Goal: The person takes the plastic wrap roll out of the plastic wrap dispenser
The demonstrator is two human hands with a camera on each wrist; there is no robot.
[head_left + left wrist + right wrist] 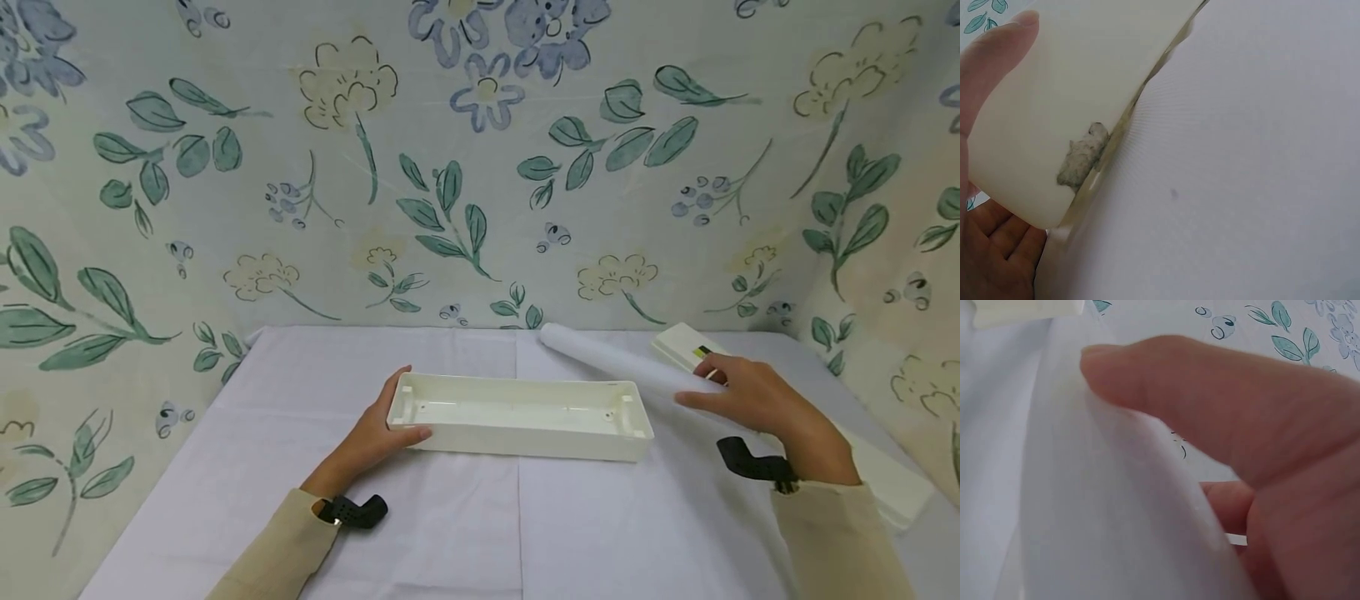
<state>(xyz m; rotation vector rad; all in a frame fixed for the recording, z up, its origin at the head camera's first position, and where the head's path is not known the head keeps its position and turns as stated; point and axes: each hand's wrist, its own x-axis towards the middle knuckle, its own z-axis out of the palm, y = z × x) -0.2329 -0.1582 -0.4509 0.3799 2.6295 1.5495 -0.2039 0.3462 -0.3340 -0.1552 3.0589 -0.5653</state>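
A long, cream plastic box, open at the top, sits tilted toward me at the middle of the table. My left hand grips its left end, thumb over the front wall and fingers behind. In the left wrist view, a greyish crumpled patch shows on the box's outer side near its lower edge. To the right, my right hand holds a white roll of smooth sheet, thumb on the near side and fingers on the far side. The roll fills much of the right wrist view.
Behind the roll and partly under my right arm lies a long white, flat piece with a small dark and yellow-green label near its far end. A white cloth covers the table. Floral fabric hangs at the back and sides.
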